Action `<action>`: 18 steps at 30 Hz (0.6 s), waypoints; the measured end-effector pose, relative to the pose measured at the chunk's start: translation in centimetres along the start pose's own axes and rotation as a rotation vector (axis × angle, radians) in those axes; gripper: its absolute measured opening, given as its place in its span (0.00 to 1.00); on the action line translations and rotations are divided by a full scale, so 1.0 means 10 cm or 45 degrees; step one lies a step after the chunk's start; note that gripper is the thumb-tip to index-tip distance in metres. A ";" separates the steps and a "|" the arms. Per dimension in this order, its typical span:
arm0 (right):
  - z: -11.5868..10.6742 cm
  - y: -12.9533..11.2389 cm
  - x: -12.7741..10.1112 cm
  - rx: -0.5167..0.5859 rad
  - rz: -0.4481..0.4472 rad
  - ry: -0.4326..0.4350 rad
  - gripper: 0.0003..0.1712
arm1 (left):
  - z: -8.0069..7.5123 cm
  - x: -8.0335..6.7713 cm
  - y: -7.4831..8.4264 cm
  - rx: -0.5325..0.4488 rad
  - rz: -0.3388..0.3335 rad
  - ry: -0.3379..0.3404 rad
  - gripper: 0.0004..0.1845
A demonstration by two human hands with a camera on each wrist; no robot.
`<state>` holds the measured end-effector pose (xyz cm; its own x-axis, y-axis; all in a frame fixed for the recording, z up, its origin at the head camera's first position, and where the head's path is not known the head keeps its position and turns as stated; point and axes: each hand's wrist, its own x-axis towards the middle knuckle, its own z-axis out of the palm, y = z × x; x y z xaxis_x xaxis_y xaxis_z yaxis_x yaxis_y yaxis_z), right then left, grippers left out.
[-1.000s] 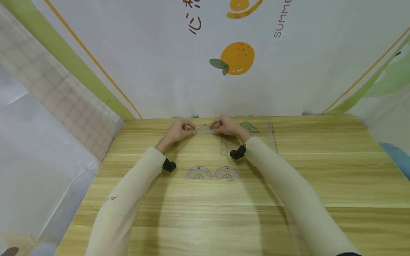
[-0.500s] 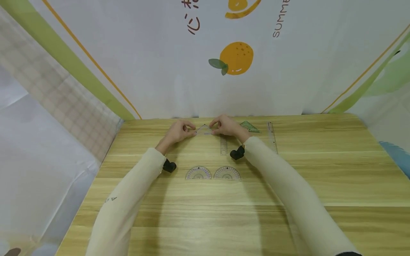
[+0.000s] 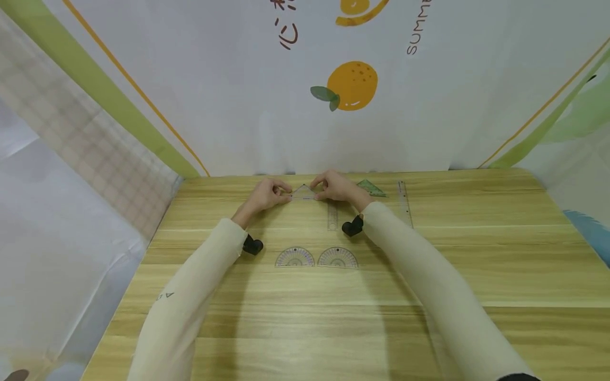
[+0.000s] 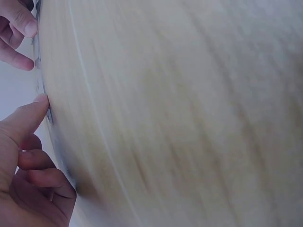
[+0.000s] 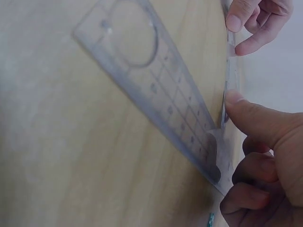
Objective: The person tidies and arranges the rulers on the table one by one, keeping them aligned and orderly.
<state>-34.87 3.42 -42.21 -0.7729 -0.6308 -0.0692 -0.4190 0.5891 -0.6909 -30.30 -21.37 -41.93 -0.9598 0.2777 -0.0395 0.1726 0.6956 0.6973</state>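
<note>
A clear triangular set square (image 3: 303, 192) lies near the back edge of the table, its apex pointing away from me. My left hand (image 3: 268, 194) pinches its left corner between thumb and forefinger. At the right corner, my right hand (image 3: 336, 187) holds it the same way, the other fingers curled in. The left wrist view shows the left thumb (image 4: 33, 111) right at the thin plastic edge. Just below the right hand is a clear ruler (image 3: 332, 218), its far end hidden by that hand; the right wrist view shows this ruler (image 5: 175, 94) close up, with a round cut-out.
Two clear protractors, a left one (image 3: 295, 257) and a right one (image 3: 338, 258), lie side by side nearer me. A green set square (image 3: 371, 188) sits beyond the right wrist, and another clear ruler (image 3: 405, 203) farther right. A printed cloth (image 3: 229, 116) hangs behind the table.
</note>
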 end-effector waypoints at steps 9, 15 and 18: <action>0.00 -0.03 0.03 -0.026 -0.011 -0.036 0.22 | 0.00 0.01 0.03 -0.028 -0.042 -0.018 0.12; -0.02 -0.03 0.04 0.004 -0.004 -0.050 0.22 | 0.00 0.03 0.07 -0.031 -0.052 -0.030 0.12; -0.03 -0.03 0.05 0.000 -0.028 -0.060 0.24 | 0.00 0.03 0.07 -0.038 -0.054 -0.035 0.12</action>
<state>-35.31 3.11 -41.82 -0.7402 -0.6667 -0.0873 -0.4359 0.5747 -0.6926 -30.50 -20.79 -41.49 -0.9597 0.2668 -0.0884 0.1250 0.6869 0.7159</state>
